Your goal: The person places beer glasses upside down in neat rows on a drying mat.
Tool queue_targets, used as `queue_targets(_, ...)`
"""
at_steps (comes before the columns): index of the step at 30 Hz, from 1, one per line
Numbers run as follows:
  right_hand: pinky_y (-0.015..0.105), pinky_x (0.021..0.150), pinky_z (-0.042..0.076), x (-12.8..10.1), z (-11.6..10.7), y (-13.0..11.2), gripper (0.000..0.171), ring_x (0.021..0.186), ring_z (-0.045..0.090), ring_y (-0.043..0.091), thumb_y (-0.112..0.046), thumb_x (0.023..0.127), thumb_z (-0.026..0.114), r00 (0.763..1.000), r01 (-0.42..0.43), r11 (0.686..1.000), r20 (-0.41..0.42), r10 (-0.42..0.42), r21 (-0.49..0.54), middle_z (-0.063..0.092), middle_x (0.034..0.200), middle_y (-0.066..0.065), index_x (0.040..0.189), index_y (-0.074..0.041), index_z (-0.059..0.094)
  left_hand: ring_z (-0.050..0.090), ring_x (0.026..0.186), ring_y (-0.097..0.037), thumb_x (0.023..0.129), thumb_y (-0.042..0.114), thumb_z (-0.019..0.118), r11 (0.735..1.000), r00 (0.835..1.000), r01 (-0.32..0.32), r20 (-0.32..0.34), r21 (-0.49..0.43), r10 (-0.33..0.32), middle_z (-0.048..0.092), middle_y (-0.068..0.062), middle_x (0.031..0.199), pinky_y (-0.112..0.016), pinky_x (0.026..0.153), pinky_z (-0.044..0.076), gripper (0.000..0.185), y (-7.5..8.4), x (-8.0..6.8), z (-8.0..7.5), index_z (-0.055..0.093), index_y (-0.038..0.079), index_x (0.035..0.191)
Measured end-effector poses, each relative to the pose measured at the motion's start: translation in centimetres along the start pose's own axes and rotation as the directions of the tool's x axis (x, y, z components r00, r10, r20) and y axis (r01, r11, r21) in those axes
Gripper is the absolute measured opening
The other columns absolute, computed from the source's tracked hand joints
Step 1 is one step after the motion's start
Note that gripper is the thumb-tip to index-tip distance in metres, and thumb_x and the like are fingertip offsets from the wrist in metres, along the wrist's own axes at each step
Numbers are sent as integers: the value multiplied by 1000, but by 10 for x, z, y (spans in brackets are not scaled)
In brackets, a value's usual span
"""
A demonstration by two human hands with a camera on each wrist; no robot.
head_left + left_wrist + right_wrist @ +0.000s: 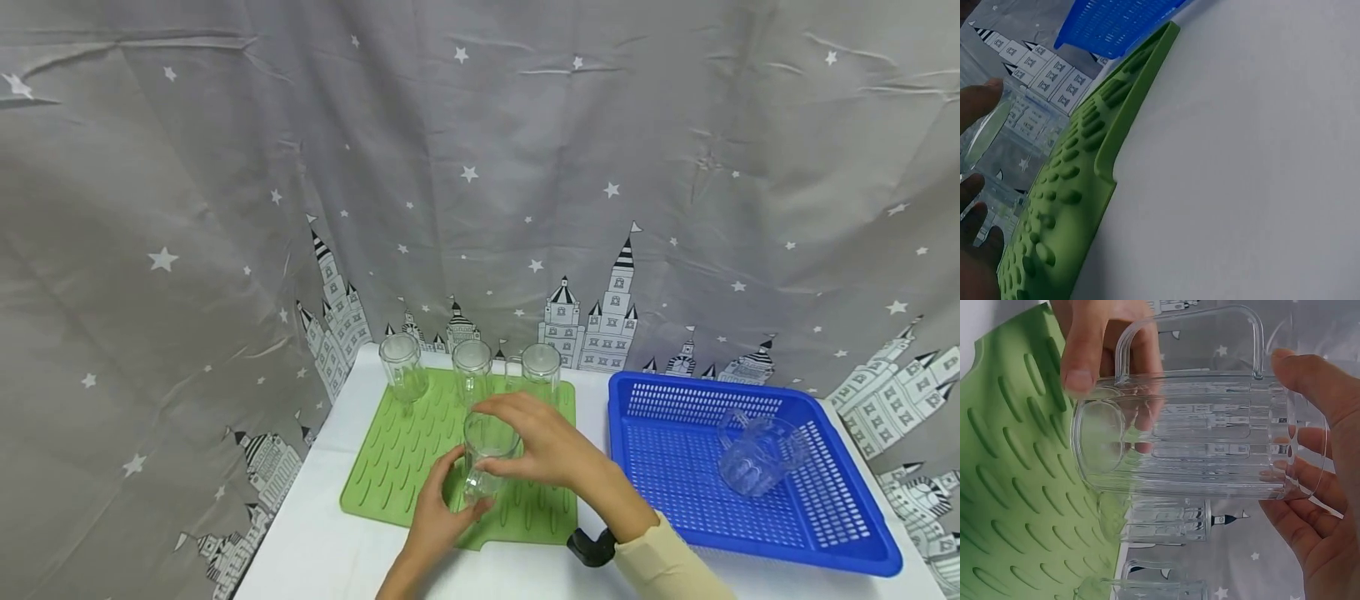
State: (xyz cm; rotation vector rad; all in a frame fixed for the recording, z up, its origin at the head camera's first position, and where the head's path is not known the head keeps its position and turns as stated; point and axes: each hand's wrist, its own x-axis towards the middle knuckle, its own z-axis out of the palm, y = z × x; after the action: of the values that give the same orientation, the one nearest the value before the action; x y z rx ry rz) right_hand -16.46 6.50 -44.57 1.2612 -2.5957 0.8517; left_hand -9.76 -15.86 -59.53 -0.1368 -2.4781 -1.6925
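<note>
- Over the near half of a green, rectangular mat with raised ridges point(397, 467), towards its near edge, a clear, panelled glass mug with a looped handle point(489, 437) is held between two hands; whether its base touches the ridges, I cannot tell.
- The right hand point(542, 442) grips one end from above, thumb on one side and fingers curled round the other, probably because smooth glass needs a hold from opposite sides.
- The left hand point(442, 510) cups the other end, the thumb at the rim of that end, the fingers apart behind the glass, likely steadying the weight; how firmly they press is unclear.
- Along the mat's far edge stand three more clear glass mugs: a left mug point(405, 371) by the far left corner, a middle mug point(472, 375) and a right mug point(542, 373) towards the far right corner. The gaps presumably stop the glasses from knocking together.
- Beside the mat's right edge sits a blue, perforated plastic basket point(660, 471); near its right wall is clear glassware with a handle point(750, 467), perhaps kept there by the raised sides.
</note>
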Motion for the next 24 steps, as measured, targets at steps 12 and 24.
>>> queue_targets(12, 54, 124, 49, 1, -2, -6, 73, 147, 58, 25, -51, 89, 85, 1000, -3, 1000, -7, 3, 26, 64, 155, 2, 151, -20, 61, 61, 139, -16, 85, 22, 94, 992, 998, -45, 27, -122, 48, 63, 0, 151, -49, 117, 51, 84, 9, 9, 14, 49, 27, 156)
queue_targets(24, 57, 124, 48, -1, -6, -8, 73, 148, 57, 26, -49, 90, 84, 1000, -12, 999, -2, 13, 39, 63, 157, 2, 152, -19, 59, 63, 135, -19, 85, 19, 94, 994, 996, -94, 0, -60, 94, 66, -2, 149, -57, 115, 50, 78, 10, 14, 12, 53, 24, 152)
